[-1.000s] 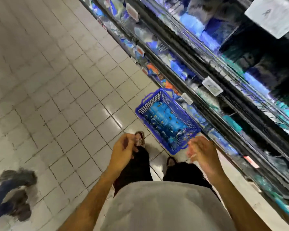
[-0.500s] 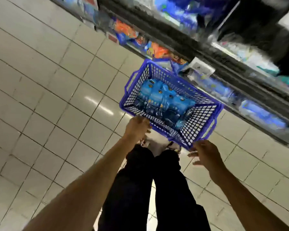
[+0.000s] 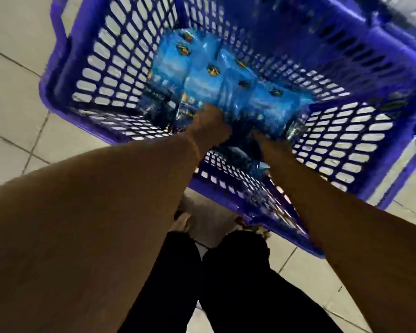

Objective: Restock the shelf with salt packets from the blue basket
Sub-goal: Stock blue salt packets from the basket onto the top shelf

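Note:
The blue basket (image 3: 111, 75) fills the upper view, standing on the floor in front of my feet. Several light blue salt packets (image 3: 202, 75) lie packed together on its bottom. Both my arms reach down into it. My left hand (image 3: 210, 121) is at the near edge of the packets, its fingers curled into them. My right hand (image 3: 262, 140) sits just to the right, its fingers buried in the dark gap under the packets and blurred. The shelf is out of view.
Pale floor tiles (image 3: 12, 75) surround the basket. My legs in black trousers (image 3: 226, 284) and my feet stand just below the basket's near rim. A dark shelf edge (image 3: 408, 10) shows at the top right corner.
I have bent down close to the basket. Both hands moved from its near rim down inside to the salt packets.

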A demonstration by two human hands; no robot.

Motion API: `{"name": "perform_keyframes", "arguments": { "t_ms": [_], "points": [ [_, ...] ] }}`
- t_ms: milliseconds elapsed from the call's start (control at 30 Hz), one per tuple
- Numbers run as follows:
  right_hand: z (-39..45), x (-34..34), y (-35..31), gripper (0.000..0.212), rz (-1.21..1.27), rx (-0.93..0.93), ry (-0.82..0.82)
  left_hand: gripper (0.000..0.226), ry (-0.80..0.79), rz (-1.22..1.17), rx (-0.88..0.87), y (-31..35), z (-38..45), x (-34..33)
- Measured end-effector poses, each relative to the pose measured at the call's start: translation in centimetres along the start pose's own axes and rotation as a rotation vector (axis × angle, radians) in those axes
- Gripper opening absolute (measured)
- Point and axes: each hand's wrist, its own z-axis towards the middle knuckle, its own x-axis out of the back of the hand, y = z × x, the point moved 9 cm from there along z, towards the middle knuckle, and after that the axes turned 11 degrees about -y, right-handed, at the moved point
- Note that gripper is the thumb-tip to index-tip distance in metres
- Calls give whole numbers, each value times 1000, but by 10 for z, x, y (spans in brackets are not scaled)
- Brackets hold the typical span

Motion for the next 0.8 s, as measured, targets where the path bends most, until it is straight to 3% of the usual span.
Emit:
{"name": "perform_keyframes", "arguments": {
  "t_ms": [133, 233, 367, 467, 533, 667, 800],
  "points": [
    [23, 2, -1, 63, 25, 51, 170, 63, 99, 150, 62, 1, 34, -18],
    [20, 3, 2, 60, 54, 73, 238, 67, 59, -5, 166, -6, 38, -38],
    [19, -7, 11, 59, 355, 15, 60, 63, 45, -30, 228, -25, 47, -31],
    [11, 0, 11, 47, 364, 24, 18, 78, 78, 56, 241, -24, 43, -31],
    [6, 13, 13, 41, 340, 50, 23, 77, 47, -31, 181, -18, 41, -44],
    [-3, 29, 31, 47, 438, 3, -38, 85, -31, -160, 161, -17, 43, -45],
    [-25, 30, 44, 51, 595, -56, -104, 54, -152, -153, 142, -18, 42, -39]
  ]
}}
